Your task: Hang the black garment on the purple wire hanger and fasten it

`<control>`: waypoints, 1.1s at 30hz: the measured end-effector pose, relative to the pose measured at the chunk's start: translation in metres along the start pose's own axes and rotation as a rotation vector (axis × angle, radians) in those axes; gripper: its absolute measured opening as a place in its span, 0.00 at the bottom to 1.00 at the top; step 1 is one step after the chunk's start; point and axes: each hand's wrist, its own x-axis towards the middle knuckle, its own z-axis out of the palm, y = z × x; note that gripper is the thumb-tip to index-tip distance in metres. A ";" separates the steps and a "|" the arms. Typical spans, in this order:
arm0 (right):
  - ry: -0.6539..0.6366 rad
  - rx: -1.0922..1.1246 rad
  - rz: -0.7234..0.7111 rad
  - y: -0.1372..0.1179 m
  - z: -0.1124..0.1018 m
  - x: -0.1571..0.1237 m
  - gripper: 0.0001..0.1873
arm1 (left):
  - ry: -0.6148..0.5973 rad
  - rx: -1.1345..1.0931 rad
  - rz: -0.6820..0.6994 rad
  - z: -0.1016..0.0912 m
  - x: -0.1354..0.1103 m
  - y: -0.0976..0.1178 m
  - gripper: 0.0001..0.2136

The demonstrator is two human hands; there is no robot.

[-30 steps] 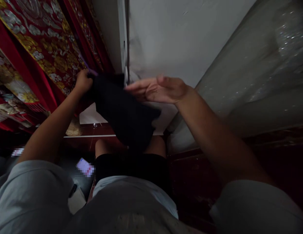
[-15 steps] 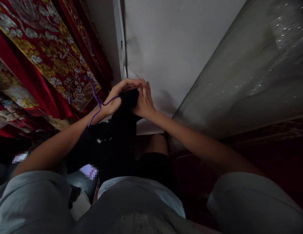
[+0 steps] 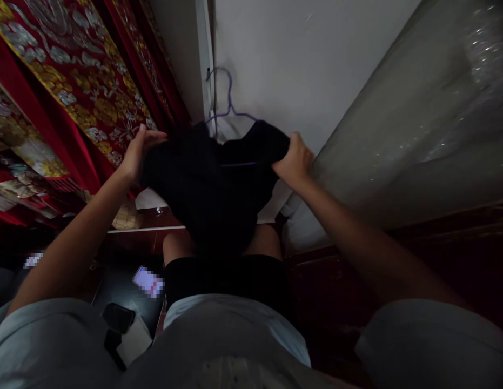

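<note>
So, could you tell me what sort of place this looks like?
Probably a room in a home: a purple hanger carrying a black garment by a white wall, with red and gold embroidered fabric hanging alongside.
</note>
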 end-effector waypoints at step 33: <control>0.075 0.844 -0.143 -0.050 0.067 -0.112 0.13 | 0.225 0.500 0.288 0.197 -0.081 -0.137 0.16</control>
